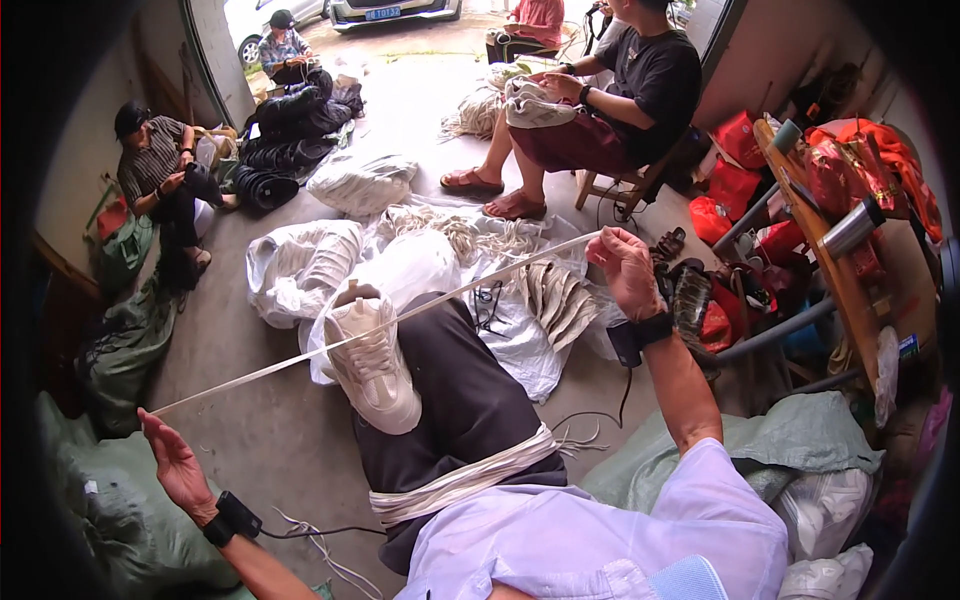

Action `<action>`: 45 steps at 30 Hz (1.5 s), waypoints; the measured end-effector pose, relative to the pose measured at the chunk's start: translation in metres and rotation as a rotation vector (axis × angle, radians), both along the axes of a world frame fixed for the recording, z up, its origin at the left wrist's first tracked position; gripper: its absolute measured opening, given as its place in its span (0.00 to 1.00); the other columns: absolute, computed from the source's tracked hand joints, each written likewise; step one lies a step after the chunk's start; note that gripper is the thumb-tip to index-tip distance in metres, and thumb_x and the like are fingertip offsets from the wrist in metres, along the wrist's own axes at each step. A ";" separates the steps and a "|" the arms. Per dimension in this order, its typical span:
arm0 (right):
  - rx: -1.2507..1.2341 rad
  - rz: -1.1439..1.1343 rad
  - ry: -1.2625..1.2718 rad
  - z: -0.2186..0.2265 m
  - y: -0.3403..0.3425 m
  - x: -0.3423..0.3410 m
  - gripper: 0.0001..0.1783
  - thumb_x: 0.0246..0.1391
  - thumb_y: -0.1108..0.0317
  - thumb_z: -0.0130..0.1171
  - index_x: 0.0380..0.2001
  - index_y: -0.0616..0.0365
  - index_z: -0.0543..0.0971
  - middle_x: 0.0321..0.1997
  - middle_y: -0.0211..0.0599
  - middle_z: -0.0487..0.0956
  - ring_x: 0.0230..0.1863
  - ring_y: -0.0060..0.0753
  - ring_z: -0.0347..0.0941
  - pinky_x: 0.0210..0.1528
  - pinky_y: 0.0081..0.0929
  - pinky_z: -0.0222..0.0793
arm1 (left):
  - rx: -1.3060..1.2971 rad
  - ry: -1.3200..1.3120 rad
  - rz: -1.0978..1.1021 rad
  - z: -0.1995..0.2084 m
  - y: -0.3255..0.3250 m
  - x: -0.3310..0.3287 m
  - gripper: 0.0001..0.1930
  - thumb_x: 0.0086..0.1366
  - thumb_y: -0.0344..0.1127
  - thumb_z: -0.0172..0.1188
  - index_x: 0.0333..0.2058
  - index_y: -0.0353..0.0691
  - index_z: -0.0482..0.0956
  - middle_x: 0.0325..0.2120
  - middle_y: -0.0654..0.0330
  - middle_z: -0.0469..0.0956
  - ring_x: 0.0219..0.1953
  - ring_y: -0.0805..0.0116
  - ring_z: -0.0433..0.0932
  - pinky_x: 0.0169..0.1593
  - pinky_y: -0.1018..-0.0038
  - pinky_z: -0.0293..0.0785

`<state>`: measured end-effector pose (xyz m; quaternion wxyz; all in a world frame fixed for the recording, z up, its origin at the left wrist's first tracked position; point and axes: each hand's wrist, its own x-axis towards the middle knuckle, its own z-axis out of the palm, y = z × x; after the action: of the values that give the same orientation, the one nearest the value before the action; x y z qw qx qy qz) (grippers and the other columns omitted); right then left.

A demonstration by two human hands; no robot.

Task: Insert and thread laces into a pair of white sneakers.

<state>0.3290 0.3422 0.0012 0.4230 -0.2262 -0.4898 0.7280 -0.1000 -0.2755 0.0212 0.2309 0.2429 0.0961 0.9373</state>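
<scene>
A long cream shoelace (480, 284) is stretched taut on a slant between my two hands. My left hand (180, 470), low at the left, is closed on one end of it with the other fingers fairly straight. Higher up on the right, my right hand (628, 268) pinches the other end. Under the lace, a cream sneaker (375, 370) rests on my dark-trousered leg, toe toward me, with lacing across its front. A thick bundle of pale laces (465, 482) lies across my thighs. Both wrists wear black bands with cables.
White plastic sheeting (535, 370) ahead holds shoe uppers (560, 300) and loose laces. Green sacks (140, 510) flank me. A wooden board (835, 270) with red bags stands at right. Several people sit working beyond; dark shoe parts (285, 150) are piled at back left.
</scene>
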 end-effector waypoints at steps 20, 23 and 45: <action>0.140 0.052 -0.091 0.006 -0.020 -0.071 0.09 0.63 0.65 0.61 0.35 0.60 0.78 0.20 0.25 0.74 0.18 0.16 0.64 0.22 0.17 0.60 | -0.410 -0.387 0.230 -0.035 -0.006 -0.031 0.13 0.71 0.34 0.54 0.51 0.38 0.79 0.34 0.65 0.80 0.38 0.69 0.79 0.53 0.68 0.78; 0.367 0.086 -0.328 0.007 -0.063 -0.105 0.08 0.62 0.67 0.61 0.32 0.61 0.80 0.22 0.24 0.76 0.20 0.13 0.67 0.22 0.15 0.61 | -0.529 -0.446 0.474 -0.029 0.014 -0.029 0.14 0.71 0.38 0.56 0.50 0.40 0.80 0.34 0.67 0.82 0.36 0.72 0.80 0.49 0.71 0.80; 1.205 0.416 -0.480 -0.026 -0.155 -0.193 0.05 0.44 0.69 0.63 0.24 0.60 0.82 0.21 0.43 0.80 0.24 0.40 0.78 0.30 0.36 0.71 | -0.843 -0.316 0.770 -0.034 0.046 -0.035 0.09 0.68 0.32 0.60 0.44 0.35 0.79 0.30 0.66 0.77 0.21 0.81 0.67 0.23 0.85 0.62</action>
<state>0.1364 0.1867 -0.0246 0.2059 -0.0072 -0.9234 0.3239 -0.1350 -0.2292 -0.0127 -0.0377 -0.0644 0.5059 0.8594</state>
